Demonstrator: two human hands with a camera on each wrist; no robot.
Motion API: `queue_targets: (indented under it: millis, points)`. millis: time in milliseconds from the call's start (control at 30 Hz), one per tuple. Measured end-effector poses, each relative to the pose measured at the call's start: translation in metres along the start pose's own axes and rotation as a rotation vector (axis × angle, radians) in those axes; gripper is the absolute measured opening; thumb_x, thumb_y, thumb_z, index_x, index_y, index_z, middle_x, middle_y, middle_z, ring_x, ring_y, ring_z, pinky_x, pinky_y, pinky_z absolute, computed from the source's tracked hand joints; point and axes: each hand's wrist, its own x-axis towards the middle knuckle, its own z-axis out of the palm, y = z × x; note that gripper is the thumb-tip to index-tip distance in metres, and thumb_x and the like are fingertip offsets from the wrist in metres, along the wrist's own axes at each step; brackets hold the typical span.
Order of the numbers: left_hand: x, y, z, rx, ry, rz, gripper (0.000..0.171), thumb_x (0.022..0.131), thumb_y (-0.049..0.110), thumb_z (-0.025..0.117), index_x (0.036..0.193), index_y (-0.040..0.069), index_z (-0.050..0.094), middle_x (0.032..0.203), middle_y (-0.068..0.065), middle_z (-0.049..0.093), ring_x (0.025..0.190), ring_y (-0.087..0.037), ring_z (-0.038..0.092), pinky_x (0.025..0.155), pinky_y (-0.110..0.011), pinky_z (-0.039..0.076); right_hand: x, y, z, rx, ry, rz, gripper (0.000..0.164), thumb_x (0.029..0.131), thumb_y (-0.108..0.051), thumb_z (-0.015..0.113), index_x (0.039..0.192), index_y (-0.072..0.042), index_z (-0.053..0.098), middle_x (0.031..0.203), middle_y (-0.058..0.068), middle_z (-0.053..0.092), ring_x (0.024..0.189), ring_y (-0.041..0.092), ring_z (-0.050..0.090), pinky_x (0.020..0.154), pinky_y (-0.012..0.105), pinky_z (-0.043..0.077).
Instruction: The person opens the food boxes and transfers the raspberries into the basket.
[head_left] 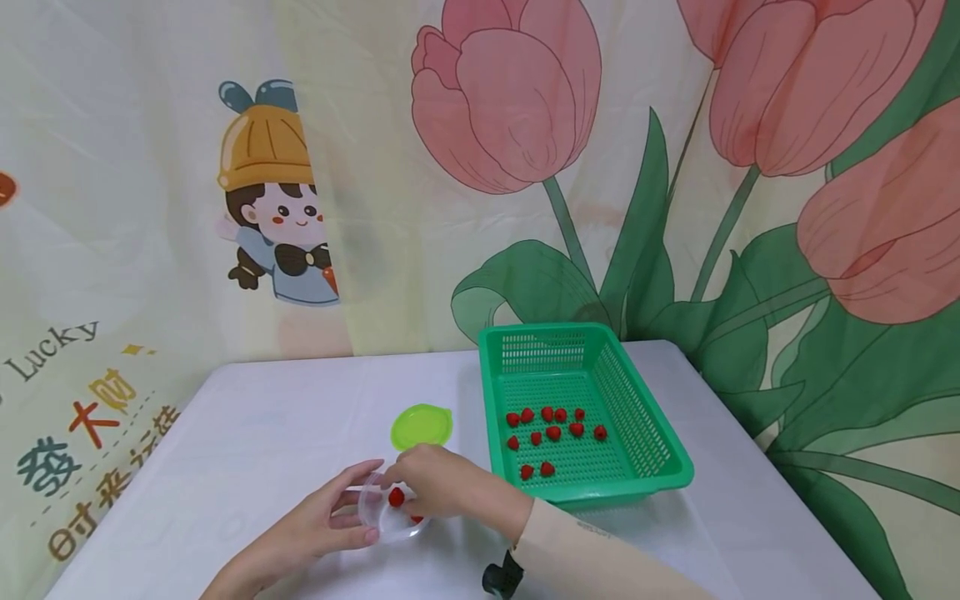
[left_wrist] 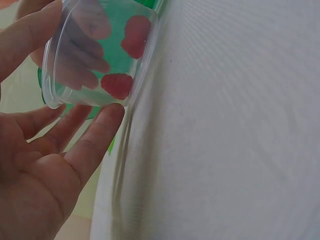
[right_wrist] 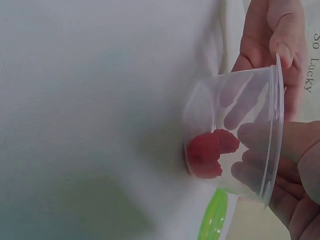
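A clear plastic tub (head_left: 372, 518) stands on the white table with red raspberries (right_wrist: 202, 150) on its bottom. My left hand (head_left: 330, 521) holds the tub from the left, its thumb at the near side and its fingers round the far side. From above, my right hand (head_left: 438, 483) reaches into the tub. Its fingertips (right_wrist: 245, 132) are inside, spread slightly apart just above the raspberries, and no berry shows between them. Through the clear wall, raspberries (left_wrist: 117, 86) also appear in the left wrist view.
A green plastic basket (head_left: 645, 400) stands to the right, with several raspberries (head_left: 552, 432) scattered over its floor. Behind the tub lies a light green lid (head_left: 422, 426) on the white table (head_left: 300, 417). A printed curtain (head_left: 375, 167) hangs behind the table.
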Motion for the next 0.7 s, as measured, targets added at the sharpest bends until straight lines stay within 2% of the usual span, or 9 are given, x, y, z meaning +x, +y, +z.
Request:
queue_targets:
  millis: [200, 500, 700]
  points:
    - [0.000, 0.001, -0.001, -0.011, -0.006, 0.015, 0.086, 0.098, 0.015, 0.077, 0.168, 0.019, 0.026, 0.163, -0.015, 0.041, 0.145, -0.038, 0.049, 0.103, -0.023, 0.051, 0.004, -0.003, -0.001, -0.005, -0.023, 0.029, 0.039, 0.089, -0.011, 0.087, 0.127, -0.017, 0.079, 0.108, -0.009, 0.079, 0.094, -0.002, 0.066, 0.085, 0.009, 0.050]
    - [0.000, 0.000, 0.000, -0.011, -0.017, 0.048, 0.086, 0.098, 0.016, 0.078, 0.167, 0.017, 0.026, 0.162, -0.017, 0.040, 0.146, -0.040, 0.046, 0.104, -0.021, 0.050, 0.009, -0.008, 0.005, 0.030, -0.046, 0.109, 0.039, 0.088, -0.004, 0.086, 0.125, -0.018, 0.080, 0.099, -0.007, 0.076, 0.080, -0.001, 0.057, 0.073, 0.008, 0.048]
    - [0.001, -0.002, 0.000, -0.014, -0.012, 0.065, 0.085, 0.098, 0.014, 0.078, 0.167, 0.016, 0.028, 0.162, -0.018, 0.040, 0.146, -0.043, 0.044, 0.105, -0.019, 0.049, 0.010, -0.009, 0.010, -0.017, -0.017, 0.077, 0.025, 0.087, -0.006, 0.089, 0.109, -0.017, 0.085, 0.092, -0.006, 0.071, 0.078, 0.000, 0.053, 0.070, 0.007, 0.046]
